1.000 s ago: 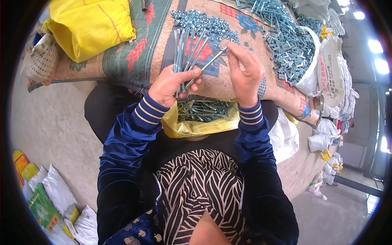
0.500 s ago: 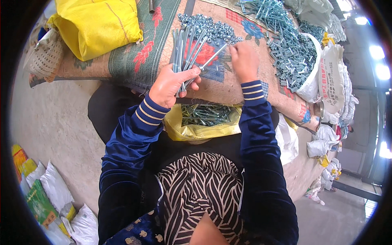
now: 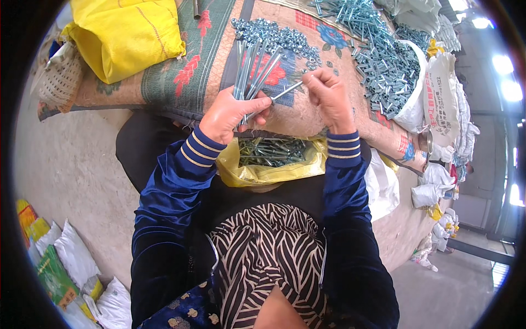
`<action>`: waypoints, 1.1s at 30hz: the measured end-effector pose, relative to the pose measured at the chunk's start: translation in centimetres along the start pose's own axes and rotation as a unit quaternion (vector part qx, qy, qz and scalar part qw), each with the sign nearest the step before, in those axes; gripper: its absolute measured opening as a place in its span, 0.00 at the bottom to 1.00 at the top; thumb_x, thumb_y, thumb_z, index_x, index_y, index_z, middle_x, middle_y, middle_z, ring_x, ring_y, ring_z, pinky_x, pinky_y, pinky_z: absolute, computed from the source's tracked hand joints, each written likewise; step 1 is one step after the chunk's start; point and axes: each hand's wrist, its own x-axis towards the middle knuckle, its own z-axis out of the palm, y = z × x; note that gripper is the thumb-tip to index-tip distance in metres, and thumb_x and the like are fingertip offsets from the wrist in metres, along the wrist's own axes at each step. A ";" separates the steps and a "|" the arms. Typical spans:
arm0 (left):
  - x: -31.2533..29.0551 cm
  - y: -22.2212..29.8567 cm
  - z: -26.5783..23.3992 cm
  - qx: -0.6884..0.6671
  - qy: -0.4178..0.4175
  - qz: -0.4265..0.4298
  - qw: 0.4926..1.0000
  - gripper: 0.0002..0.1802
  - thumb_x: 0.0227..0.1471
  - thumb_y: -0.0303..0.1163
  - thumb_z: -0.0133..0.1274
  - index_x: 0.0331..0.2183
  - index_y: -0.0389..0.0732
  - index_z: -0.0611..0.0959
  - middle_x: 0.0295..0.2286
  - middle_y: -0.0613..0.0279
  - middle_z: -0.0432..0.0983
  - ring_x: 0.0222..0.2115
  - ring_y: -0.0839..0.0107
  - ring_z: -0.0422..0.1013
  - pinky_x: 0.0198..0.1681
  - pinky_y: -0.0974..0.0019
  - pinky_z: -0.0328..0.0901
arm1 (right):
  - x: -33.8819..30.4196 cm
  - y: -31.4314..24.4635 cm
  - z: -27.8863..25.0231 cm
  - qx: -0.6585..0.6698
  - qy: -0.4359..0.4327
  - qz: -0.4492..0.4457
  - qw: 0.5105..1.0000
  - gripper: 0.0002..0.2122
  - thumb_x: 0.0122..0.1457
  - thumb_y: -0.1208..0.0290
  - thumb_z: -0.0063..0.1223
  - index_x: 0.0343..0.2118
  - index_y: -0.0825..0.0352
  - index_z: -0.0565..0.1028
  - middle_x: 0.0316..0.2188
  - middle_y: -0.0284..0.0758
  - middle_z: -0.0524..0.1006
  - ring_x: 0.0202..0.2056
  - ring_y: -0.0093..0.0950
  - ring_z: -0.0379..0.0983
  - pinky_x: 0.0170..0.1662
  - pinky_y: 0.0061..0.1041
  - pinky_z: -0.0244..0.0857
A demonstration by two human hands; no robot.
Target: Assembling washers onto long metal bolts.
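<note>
Silvery metal rods form a fanned bundle at the upper centre of the frame, with the left hand closed around their lower part. One single rod slants from this bundle up and rightward to the right hand, whose fingers are curled, thumb and forefinger at the rod's far end. Whether they pinch the rod or some small part on it cannot be told. The step in hand appears to be work at this one tip; the next move seems to call for a steady left grip and fine fingertip control on the right. Beyond the bundle, small nuts lie heaped on a patterned mat, a few loose near the right fingertips. Below the hands, an open yellow bag contains similar rods, its depth hidden. Short metal pieces fill a white sack at upper right; the heap of long rods above it is cut off by the frame. The left hand hides part of the bundle, and overlap prevents a count.
</note>
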 end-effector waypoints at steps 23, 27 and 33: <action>-0.5 -0.4 1.6 0.048 0.062 0.086 0.993 0.10 0.50 0.34 0.57 0.33 0.39 0.78 0.18 0.70 0.71 0.15 0.82 0.66 0.17 0.79 0.60 | -1.1 -1.2 1.1 -0.141 0.049 -0.045 0.988 0.10 0.59 0.66 0.51 0.33 0.69 0.77 0.25 0.30 0.77 0.25 0.14 0.69 0.30 0.14 0.60; -0.1 -0.7 1.4 0.055 0.054 0.110 0.991 0.10 0.50 0.31 0.57 0.33 0.37 0.77 0.20 0.70 0.71 0.17 0.81 0.68 0.18 0.78 0.62 | -1.2 -2.1 4.5 0.088 0.140 -0.089 0.982 0.13 0.57 0.62 0.54 0.26 0.69 0.77 0.15 0.27 0.72 0.20 0.13 0.66 0.22 0.15 0.57; -0.1 -1.4 1.3 0.119 0.089 0.147 0.978 0.09 0.50 0.30 0.57 0.33 0.37 0.77 0.19 0.69 0.71 0.16 0.81 0.68 0.18 0.77 0.63 | -1.1 -1.4 1.5 -0.242 0.052 0.018 0.969 0.13 0.55 0.63 0.57 0.32 0.71 0.77 0.22 0.29 0.76 0.25 0.16 0.69 0.31 0.16 0.62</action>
